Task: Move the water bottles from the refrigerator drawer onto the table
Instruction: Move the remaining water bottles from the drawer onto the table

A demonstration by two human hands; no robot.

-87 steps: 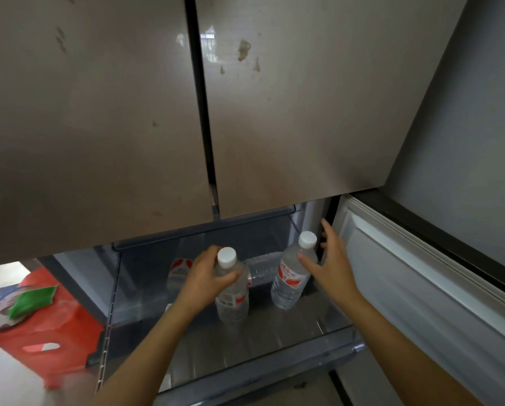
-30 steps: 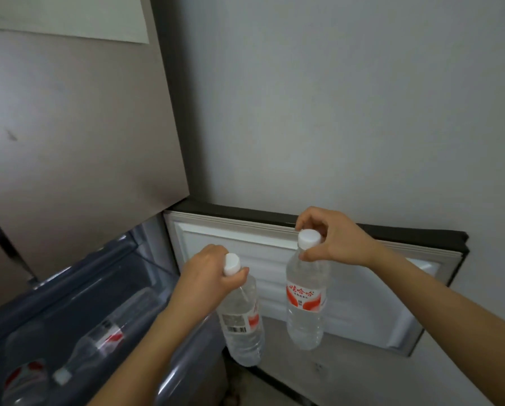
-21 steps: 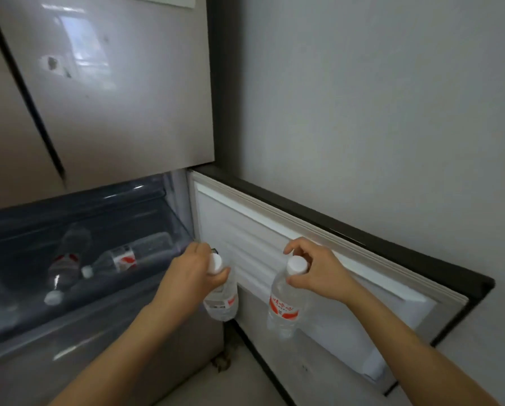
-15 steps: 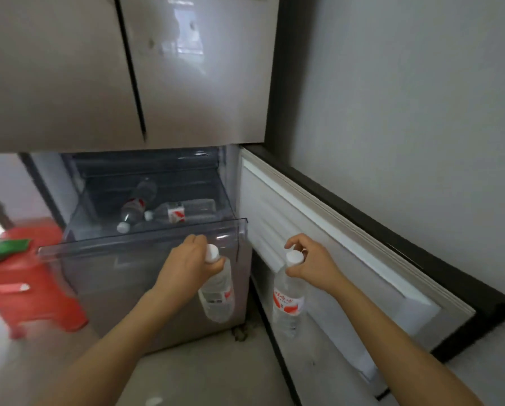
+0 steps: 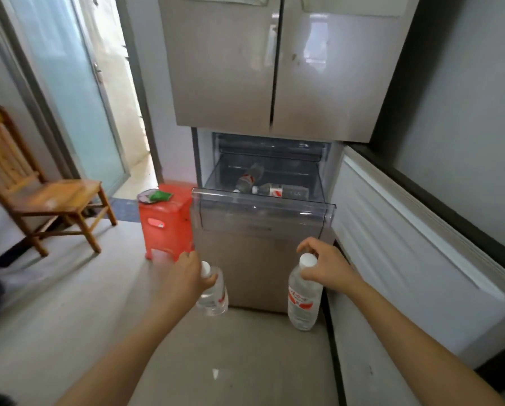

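My left hand (image 5: 186, 276) grips a clear water bottle (image 5: 214, 297) by its white-capped neck; it hangs in front of the lower refrigerator front. A second water bottle (image 5: 304, 300) with a red label dangles upright from my right hand (image 5: 324, 268), held at the cap. Both hang low above the floor, well in front of the pulled-out transparent refrigerator drawer (image 5: 263, 205). Two more bottles (image 5: 270, 189) lie on their sides inside that drawer. No table is in view.
The drawer's open door (image 5: 406, 244) swings out along the right wall. A red plastic stool (image 5: 164, 224) with a green item stands left of the refrigerator. A wooden chair (image 5: 25, 189) sits at the far left before a glass door. Bare floor lies below my arms.
Both hands took bottles out of the drawer and lowered them. The view has backed away from the refrigerator, so the whole drawer, stool and chair now show.
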